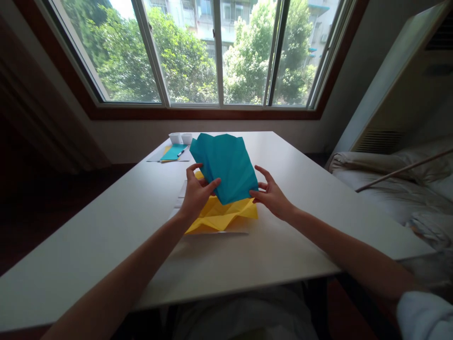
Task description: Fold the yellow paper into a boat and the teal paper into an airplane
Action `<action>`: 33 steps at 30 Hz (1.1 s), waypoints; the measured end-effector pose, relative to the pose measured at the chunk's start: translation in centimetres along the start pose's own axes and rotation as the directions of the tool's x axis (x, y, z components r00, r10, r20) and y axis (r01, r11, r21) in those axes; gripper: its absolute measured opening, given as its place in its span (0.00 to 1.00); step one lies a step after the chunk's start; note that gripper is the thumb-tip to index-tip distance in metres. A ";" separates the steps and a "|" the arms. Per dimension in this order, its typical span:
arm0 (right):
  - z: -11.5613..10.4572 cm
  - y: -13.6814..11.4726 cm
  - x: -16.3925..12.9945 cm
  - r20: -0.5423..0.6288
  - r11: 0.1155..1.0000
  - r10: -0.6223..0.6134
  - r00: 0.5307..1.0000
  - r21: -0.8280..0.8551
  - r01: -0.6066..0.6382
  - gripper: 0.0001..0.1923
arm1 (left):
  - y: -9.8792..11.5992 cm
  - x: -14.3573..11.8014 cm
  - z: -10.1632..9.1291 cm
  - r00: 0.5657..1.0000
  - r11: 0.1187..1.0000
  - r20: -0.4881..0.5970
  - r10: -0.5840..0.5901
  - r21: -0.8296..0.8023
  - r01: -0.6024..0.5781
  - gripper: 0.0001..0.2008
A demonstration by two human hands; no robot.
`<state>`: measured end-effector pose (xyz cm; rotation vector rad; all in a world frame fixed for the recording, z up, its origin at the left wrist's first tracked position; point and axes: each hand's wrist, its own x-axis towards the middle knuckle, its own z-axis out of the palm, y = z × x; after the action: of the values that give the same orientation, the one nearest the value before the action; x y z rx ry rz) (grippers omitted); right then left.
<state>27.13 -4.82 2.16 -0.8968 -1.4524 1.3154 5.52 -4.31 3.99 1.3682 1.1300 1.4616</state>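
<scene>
A broad, smooth white worktop runs from the near edge to the far window. Above its middle a creased teal paper sheet is held tilted, its lower corner between both hands. The left hand pinches the sheet's lower left edge, thumb in front. The right hand touches the lower right edge with fingers loosely spread. Beneath them lies a crumpled, fold-marked yellow paper. Far left sit a small teal card and two white cups.
</scene>
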 end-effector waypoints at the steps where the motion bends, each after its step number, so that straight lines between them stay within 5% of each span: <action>1: 0.0 -0.1 0.0 0.017 1.000 -0.006 1.000 -0.009 0.006 0.40 | 0.2 0.2 -0.2 0.999 1.000 0.036 0.008 0.025 -0.009 0.34; 7: -0.2 -0.1 0.0 0.120 0.991 -0.002 0.993 -0.134 0.018 0.20 | 0.9 0.7 -1.3 0.985 0.991 0.172 0.015 0.128 -0.037 0.34; 11: -0.3 0.6 0.0 0.187 0.982 0.059 0.981 -0.186 -0.024 0.19 | 0.5 1.1 -2.1 0.993 0.972 0.103 0.055 0.224 -0.077 0.39; 15: -0.6 1.5 0.4 0.216 0.958 0.130 0.968 -0.281 -0.066 0.19 | 0.4 1.6 -3.3 0.977 0.883 0.194 0.088 0.440 -0.167 0.32; 22: -1.0 1.3 0.3 0.305 0.737 0.144 0.941 -0.668 0.104 0.18 | 2.2 1.3 -4.6 0.916 0.627 0.331 -0.226 0.770 -0.123 0.36; 26: -0.7 0.8 0.0 0.381 0.682 0.160 0.911 -0.709 0.177 0.18 | 3.2 0.7 -5.2 0.845 0.482 0.392 -0.364 0.855 -0.189 0.22; 31: -0.8 0.8 -0.3 0.464 0.518 0.149 0.874 -0.789 0.331 0.27 | 3.4 -0.9 -5.1 0.710 0.314 0.383 -0.592 0.920 -0.235 0.24; 33: -0.9 0.7 -0.6 0.480 0.434 0.169 0.861 -0.820 0.372 0.36 | 3.4 -1.6 -4.7 0.738 0.235 0.379 -0.558 0.925 -0.297 0.26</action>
<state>28.10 -4.98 1.32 -1.1157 -2.7291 0.5549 0.95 -7.07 6.83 2.2594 1.6447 -0.2674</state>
